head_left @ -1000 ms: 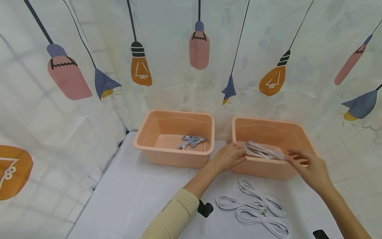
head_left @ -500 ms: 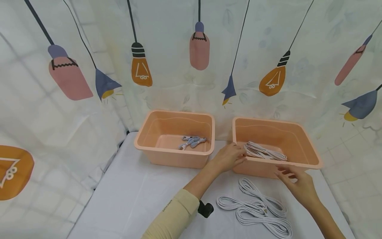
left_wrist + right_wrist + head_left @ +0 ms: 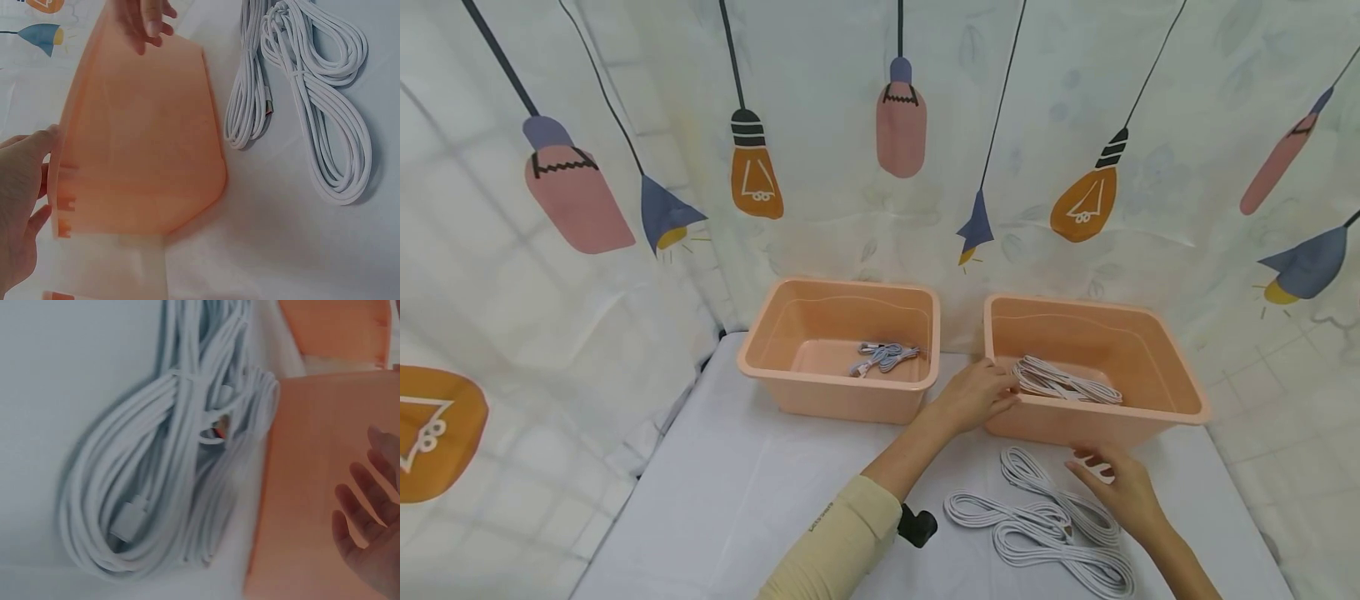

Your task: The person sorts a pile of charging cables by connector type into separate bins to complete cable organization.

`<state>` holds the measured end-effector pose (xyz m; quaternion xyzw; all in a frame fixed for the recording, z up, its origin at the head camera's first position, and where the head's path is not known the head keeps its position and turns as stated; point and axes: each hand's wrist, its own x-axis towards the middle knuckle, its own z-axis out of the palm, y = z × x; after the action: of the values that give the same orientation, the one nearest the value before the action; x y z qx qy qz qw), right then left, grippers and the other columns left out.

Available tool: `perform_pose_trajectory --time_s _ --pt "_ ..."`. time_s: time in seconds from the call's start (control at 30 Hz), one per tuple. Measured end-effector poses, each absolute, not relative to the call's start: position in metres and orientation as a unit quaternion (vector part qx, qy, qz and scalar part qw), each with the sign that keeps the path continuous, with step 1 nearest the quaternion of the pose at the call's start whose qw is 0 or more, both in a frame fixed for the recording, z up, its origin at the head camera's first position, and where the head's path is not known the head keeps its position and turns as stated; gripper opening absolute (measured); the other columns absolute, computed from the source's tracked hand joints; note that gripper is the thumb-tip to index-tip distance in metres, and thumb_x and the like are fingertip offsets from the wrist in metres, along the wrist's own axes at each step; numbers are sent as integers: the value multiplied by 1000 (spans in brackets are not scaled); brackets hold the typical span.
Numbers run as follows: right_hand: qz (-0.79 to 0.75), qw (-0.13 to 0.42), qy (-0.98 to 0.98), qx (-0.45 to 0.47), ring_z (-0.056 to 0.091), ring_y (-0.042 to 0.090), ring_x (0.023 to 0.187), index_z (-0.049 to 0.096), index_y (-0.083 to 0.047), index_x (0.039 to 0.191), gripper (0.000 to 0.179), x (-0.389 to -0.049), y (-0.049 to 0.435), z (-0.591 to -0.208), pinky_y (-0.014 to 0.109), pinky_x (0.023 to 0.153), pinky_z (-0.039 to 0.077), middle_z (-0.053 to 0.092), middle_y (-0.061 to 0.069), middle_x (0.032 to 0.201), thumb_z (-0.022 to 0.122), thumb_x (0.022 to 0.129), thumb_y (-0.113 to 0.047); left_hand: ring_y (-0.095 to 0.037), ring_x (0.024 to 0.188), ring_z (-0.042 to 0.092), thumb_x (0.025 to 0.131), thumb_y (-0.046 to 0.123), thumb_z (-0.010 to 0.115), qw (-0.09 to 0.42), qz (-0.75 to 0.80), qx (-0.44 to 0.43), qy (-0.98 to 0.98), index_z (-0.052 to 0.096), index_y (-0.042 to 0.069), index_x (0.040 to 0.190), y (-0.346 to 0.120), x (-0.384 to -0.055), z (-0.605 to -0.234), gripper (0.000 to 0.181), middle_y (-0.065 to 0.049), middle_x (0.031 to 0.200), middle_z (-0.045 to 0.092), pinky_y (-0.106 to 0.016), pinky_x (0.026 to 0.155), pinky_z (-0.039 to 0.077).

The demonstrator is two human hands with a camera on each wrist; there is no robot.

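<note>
My left hand [image 3: 973, 396] grips the near left corner of the right-hand peach plastic bin [image 3: 1150, 417], fingers over the rim; the left wrist view also shows this left hand [image 3: 22, 200] at the rim. A bundle of white cable [image 3: 1063, 381] lies inside that bin. My right hand [image 3: 1116, 483] hovers in front of the bin, fingers loosely bent and holding nothing. Below and left of it, several coiled white cables [image 3: 1037, 525] lie on the table. A connector [image 3: 128, 519] shows inside one coil in the right wrist view.
To the left stands a second peach bin [image 3: 842, 400] with a small grey-white cable bundle [image 3: 883, 356] in it. A white cloth covers the table [image 3: 722, 500]. A lamp-patterned curtain [image 3: 850, 217] hangs right behind both bins.
My right hand has come out of the right-hand bin, moving down and left toward the cables on the table. The left hand stays at the rim.
</note>
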<state>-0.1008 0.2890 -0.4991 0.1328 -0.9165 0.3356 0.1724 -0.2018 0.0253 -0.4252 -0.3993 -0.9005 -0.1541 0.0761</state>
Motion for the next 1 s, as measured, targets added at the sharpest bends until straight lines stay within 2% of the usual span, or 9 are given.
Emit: perform_pose_trajectory --time_s 0.43,0.73,1.0 --pt "349 117 -921 128 64 4 81 76 -5 109 28 -100 291 -539 27 66 51 77 7 96 85 83 -3 -16 110 63 107 33 63 70 -139 -394 -906 77 19 117 26 -201 -424 21 5 112 75 -26 94 50" --pt "345 19 -934 89 63 9 82 76 -5 112 26 -100 289 -550 28 70 55 74 0 95 85 89 -14 -15 110 63 108 34 62 65 -138 -392 -907 77 19 119 26 -202 -425 24 5 112 75 -26 93 51" --pt "322 6 -942 91 66 17 82 76 -3 110 32 -100 287 -558 31 73 56 73 0 93 89 84 -16 -15 109 64 107 33 64 71 -135 -393 -907 78 19 118 26 -202 -425 23 5 111 76 -25 93 51"
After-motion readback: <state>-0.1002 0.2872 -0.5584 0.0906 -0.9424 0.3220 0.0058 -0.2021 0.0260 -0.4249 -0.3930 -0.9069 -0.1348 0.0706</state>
